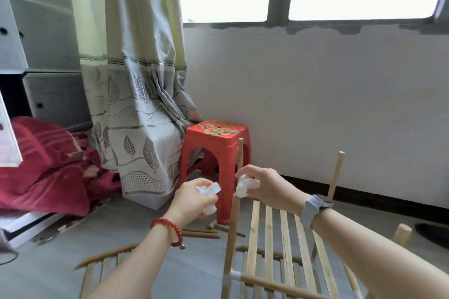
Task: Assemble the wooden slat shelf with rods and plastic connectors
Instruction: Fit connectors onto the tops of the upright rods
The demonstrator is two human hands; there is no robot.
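Note:
My left hand grips a few white plastic connectors, fingers curled round them. My right hand pinches one white connector against the near upright wooden rod, partway up it. A wooden slat panel lies level below my right wrist, joined to that rod by a white connector at its near corner. A second upright rod stands behind my right wrist, and a third rod top shows at the right.
A red plastic stool stands behind the rods by the curtain. Loose rods lie on the grey floor under it. Another slat panel lies at lower left. A red blanket is heaped at left.

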